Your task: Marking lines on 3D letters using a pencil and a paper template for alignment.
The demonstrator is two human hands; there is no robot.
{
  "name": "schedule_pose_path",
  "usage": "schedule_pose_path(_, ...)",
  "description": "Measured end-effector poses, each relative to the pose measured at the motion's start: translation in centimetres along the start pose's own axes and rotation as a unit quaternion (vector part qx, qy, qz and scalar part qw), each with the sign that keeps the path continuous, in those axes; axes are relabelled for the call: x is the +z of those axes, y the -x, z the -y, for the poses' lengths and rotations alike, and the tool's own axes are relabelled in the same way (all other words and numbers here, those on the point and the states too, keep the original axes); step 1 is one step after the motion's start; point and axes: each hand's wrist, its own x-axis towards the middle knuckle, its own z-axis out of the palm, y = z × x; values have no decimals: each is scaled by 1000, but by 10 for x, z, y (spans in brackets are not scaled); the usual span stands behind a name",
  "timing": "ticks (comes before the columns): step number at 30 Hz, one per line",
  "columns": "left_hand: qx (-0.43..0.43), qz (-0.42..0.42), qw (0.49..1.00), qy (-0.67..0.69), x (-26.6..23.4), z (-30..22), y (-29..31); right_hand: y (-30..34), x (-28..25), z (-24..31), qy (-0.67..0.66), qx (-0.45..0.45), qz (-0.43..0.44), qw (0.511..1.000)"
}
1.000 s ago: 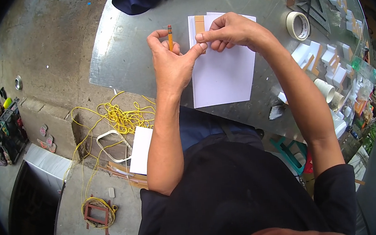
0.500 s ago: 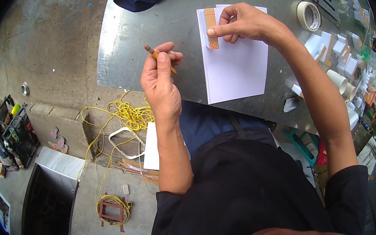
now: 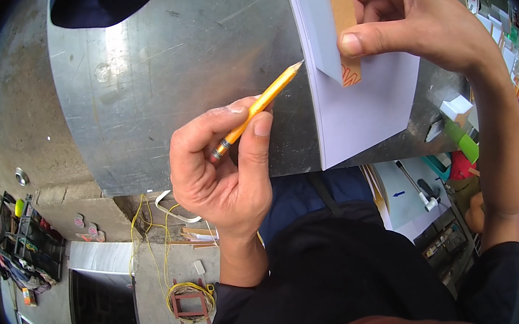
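- The left hand (image 3: 222,166) is pinching a yellow pencil (image 3: 268,96) between thumb and fingers, the sharpened tip pointing toward the sheets' left edge. The pencil is looking light and stiff, its point fragile; the shaft is offering the safer hold.
- White sheets (image 3: 372,118) are lying stacked on the metal surface (image 3: 156,78), probably thin, flexible and apt to slide; a flat palm is likely suiting them best.
- A brown-faced strip (image 3: 343,17) with a pale side is standing out over the sheets' upper left, seeming light and fairly rigid; its long edges are giving good grip.
- The right hand (image 3: 419,22) is pinching that strip, its thumb pressing the brown face, its other fingers curling by the right edge.
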Motion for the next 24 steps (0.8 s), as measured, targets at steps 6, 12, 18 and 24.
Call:
schedule_pose_path(6,29,61,988,-141,1,-4,-16,9,-21,58,-135,212,64,966)
schedule_pose_path(12,104,73,973,-195,3,2,-29,12,9,51,-6,120,-19,993)
schedule_pose_path(18,250,114,909,-314,14,3,-36,13,-12,41,-127,128,57,982)
schedule_pose_path(24,285,107,890,-339,18,9,-37,24,7,59,77,103,-31,991)
